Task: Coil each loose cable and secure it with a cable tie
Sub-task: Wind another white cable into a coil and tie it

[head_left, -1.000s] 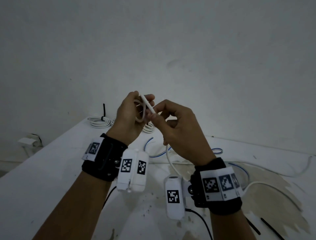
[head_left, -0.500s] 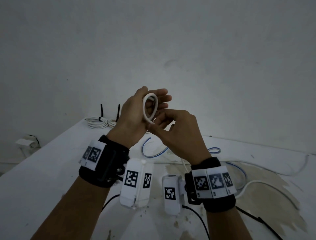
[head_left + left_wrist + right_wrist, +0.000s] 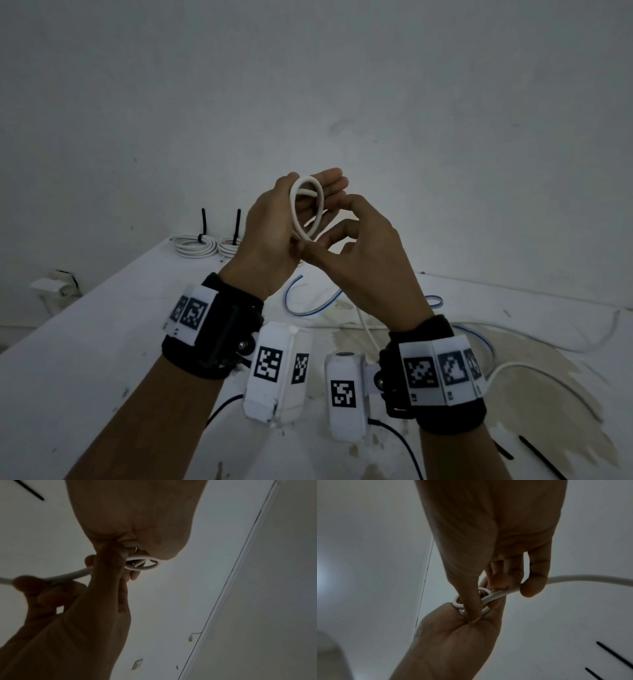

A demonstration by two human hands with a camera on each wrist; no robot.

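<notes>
I hold a white cable (image 3: 308, 179) up above the table, bent into a small loop against my left palm. My left hand (image 3: 318, 186) has its fingers stretched upward behind the loop, and the thumb pins the loop at its base. My right hand (image 3: 322, 241) sits just right of it, with the thumb pressed into the loop's bottom and the fingers curled round the cable. In the right wrist view the cable (image 3: 590, 578) passes under the little finger and trails off right. In the left wrist view the cable (image 3: 72, 574) runs left out of frame.
Two coiled white cables (image 3: 195, 245) (image 3: 227, 248) with black ties lie at the white table's (image 3: 85, 359) far left corner. A blue-white cable (image 3: 308, 311) and a loose white cable (image 3: 548, 380) lie beyond my wrists. Black cable ties (image 3: 544, 459) lie at the near right.
Both hands have risen. The cable end pinched between them has been turned into a full loop in my left hand, whose fingers have straightened upward.
</notes>
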